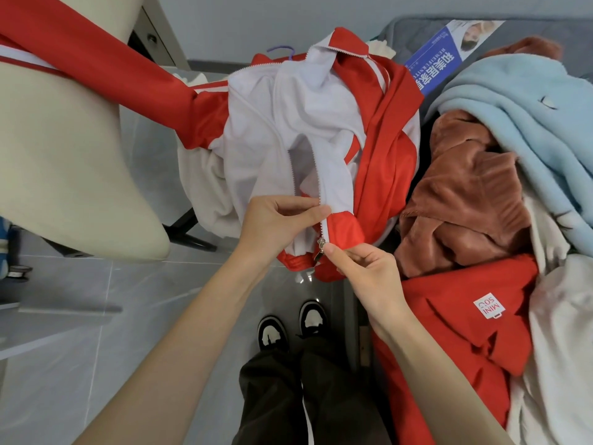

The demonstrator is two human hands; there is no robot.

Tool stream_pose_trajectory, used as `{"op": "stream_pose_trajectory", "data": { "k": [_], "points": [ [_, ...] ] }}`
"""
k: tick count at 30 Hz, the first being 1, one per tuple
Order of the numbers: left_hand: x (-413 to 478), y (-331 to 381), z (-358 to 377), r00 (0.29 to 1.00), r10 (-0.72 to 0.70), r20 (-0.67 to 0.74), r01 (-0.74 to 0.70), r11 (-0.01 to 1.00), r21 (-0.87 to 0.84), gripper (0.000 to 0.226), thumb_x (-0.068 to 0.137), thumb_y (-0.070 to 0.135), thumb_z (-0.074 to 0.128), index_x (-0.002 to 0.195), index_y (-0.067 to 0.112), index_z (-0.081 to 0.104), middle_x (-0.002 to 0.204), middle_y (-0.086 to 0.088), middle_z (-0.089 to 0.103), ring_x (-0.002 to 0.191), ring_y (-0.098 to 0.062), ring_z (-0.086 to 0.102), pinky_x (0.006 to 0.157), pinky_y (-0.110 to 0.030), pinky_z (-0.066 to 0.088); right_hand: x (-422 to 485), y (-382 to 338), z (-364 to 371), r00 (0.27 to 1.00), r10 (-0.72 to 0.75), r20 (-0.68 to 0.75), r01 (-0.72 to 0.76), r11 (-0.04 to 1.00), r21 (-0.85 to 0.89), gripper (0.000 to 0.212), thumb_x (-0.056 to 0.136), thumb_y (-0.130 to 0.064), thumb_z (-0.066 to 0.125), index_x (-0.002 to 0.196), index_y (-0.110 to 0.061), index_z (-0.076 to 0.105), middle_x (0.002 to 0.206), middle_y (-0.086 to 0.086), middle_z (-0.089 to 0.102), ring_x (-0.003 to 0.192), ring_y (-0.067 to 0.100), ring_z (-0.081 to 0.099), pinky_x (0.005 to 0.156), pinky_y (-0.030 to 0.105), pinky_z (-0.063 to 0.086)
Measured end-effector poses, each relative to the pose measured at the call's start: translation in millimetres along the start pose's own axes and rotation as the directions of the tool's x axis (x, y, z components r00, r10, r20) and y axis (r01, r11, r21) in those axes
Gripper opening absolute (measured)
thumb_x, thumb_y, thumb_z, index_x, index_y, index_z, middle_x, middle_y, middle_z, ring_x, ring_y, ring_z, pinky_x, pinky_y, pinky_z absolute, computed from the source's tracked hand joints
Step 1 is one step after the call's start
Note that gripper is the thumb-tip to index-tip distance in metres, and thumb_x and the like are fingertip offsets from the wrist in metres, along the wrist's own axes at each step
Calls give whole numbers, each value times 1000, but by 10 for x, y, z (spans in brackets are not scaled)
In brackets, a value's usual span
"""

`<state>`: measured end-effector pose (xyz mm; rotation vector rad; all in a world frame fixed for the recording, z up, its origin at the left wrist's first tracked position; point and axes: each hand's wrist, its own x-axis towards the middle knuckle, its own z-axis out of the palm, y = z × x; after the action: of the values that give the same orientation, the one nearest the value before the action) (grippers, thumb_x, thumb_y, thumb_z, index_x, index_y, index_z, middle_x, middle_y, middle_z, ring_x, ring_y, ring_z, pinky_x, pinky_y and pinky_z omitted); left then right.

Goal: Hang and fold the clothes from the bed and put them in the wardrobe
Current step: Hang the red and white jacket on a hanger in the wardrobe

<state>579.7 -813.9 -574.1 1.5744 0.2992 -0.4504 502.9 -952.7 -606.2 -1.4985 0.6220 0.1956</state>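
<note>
Jacket (308,123) over floor (144,316); left hand (276,223) pinches zipper edge (324,228), right hand (369,277) hem (345,228) beside slider (320,248).

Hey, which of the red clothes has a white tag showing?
The plain red garment lying below the brown fleece; its white tag faces up. The red and white zip jacket shows none.

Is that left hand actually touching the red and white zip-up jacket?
Touching. The head view shows the left hand pinching the red and white zip-up jacket at its white zipper edge.
</note>
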Motion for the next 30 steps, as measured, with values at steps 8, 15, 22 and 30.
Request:
{"op": "stream_pose_trajectory", "data": {
  "k": [8, 15, 22, 30],
  "points": [
    [-127, -470, -177, 857, -501, -117, 515, 839, 178, 48, 79, 66, 58, 72, 21, 75, 61, 8, 68, 45, -2, 53, 45, -13, 40, 142, 2, -58, 992, 119, -28, -118, 991, 56, 38, 81, -21, 74, 58, 0, 51, 54, 4, 35, 53, 8, 34, 58, 18, 38],
    [177, -557, -68, 837, -538, -96, 440, 768, -465, 23, 82, 30, 72, 81, 11, 60, 90, -1, 69, 87, -11, 66, 67, -20, 52, 240, 122, -26, 939, 343, 30, -345, 936, 69, 44, 74, -29, 78, 96, 8, 69, 63, 1, 54, 55, 3, 48, 58, 15, 45],
    [119, -568, 13, 920, -391, 1, 318, 748, -583, 5, 80, 9, 73, 83, 7, 70, 78, -1, 74, 78, -8, 71, 70, -15, 55, 278, 113, 96, 912, 388, 136, -406, 901, 154, 32, 77, -27, 76, 96, -1, 75, 67, -1, 60, 50, 1, 48, 53, 10, 45],
    [-74, -654, -36, 938, -346, -24, 275, 783, -559, 5, 77, 6, 73, 82, 9, 71, 75, -3, 74, 72, -9, 71, 65, -15, 54, 166, 127, 176, 904, 379, 197, -412, 896, 166, 27, 72, -32, 77, 88, -10, 78, 66, -2, 56, 54, 3, 45, 62, 13, 44]
  ]
}}
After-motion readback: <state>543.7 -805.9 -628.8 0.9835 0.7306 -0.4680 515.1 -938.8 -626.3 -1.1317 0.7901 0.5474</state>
